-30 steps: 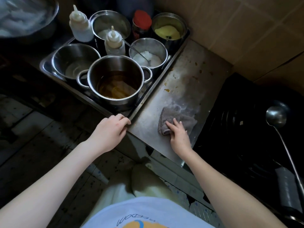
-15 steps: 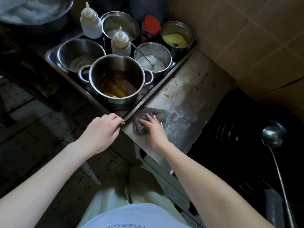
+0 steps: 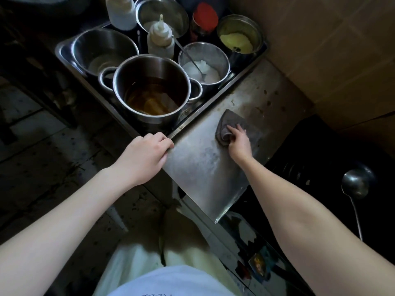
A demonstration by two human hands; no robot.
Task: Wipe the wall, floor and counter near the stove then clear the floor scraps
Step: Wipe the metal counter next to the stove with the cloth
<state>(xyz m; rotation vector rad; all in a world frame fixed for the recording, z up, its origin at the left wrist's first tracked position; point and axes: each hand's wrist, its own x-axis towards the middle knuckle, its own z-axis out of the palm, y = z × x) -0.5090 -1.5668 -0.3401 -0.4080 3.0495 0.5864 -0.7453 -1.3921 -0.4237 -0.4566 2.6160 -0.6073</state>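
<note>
My right hand [image 3: 239, 143] presses a grey cloth [image 3: 237, 121] flat onto the steel counter [image 3: 203, 171], roughly at its middle and close to the tray's edge. Stains and specks mark the counter's far part toward the tan tiled wall [image 3: 320, 50]. The near part of the counter shows a wet, smeared sheen. My left hand [image 3: 147, 154] sits at the counter's front left corner with its fingers curled over the edge. The black stove [image 3: 316, 167] lies to the right of the counter. Dark, speckled floor tiles [image 3: 53, 157] fill the lower left.
A steel tray [image 3: 62, 50] left of the counter holds a pot of brown liquid [image 3: 151, 97], several steel bowls and two squeeze bottles [image 3: 160, 37]. A red-lidded jar [image 3: 205, 18] stands behind. A ladle [image 3: 353, 184] rests on the stove.
My right hand slid the cloth from the counter's front left, by the tray corner, toward the back and right. My left hand stayed on the counter's corner.
</note>
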